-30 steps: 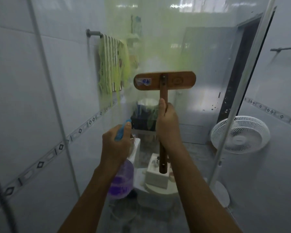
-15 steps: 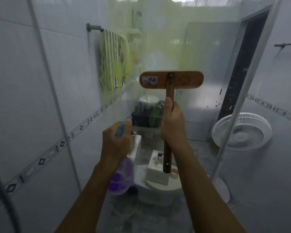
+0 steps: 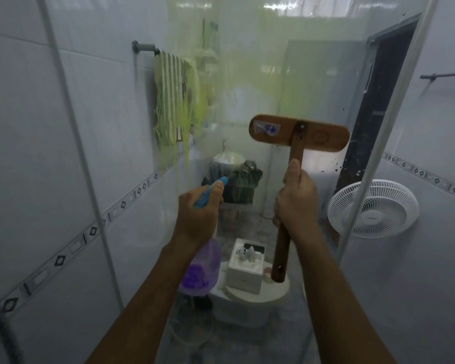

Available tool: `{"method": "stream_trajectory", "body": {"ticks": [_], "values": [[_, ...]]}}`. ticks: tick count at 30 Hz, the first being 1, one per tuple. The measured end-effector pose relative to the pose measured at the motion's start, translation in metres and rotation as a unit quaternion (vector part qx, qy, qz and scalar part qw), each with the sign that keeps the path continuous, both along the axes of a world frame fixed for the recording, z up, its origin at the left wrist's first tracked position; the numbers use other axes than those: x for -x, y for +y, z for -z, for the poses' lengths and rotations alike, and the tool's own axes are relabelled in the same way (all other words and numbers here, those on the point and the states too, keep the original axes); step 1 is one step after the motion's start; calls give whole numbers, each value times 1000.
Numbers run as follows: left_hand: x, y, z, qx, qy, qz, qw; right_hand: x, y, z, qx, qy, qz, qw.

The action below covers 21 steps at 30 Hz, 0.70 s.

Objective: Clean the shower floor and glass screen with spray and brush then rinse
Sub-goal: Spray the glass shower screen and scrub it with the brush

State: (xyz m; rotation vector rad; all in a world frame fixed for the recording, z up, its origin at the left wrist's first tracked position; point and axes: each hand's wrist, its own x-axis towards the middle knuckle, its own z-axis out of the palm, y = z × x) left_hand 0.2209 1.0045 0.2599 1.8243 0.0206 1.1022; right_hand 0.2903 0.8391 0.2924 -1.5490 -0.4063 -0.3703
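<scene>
- Scrubbing the glass screen [image 3: 247,82] looks like your current step: the brush [image 3: 299,134] sits up and ahead of your right hand [image 3: 296,199], head crosswise, handle running down through your closed fist.
- Your left hand [image 3: 197,216] is wrapped round the spray bottle [image 3: 201,269], nozzle aimed forward at the glass, lower and left of the brush.
- Green foam streaks the upper pane; the right hand is nearer to it.
- Beyond the glass stand a toilet [image 3: 250,298], a fan [image 3: 373,208] and tiled walls [image 3: 50,127].

Brush [image 3: 299,132] bristles face away; towel [image 3: 174,101] perhaps smeared.
</scene>
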Motion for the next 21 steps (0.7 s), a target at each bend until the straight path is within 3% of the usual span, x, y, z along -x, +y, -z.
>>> {"method": "stream_trajectory", "body": {"ticks": [14, 18, 21], "values": [[-26, -12, -16, -40, -33, 7, 999, 0, 1, -28, 40, -36, 18, 998], [-21, -4, -3, -13, -23, -16, 1000, 5, 16, 17, 71, -38, -1, 997], [-8, 4, 8, -1, -44, -58, 997, 23, 28, 85, 88, 30, -58, 994]]}}
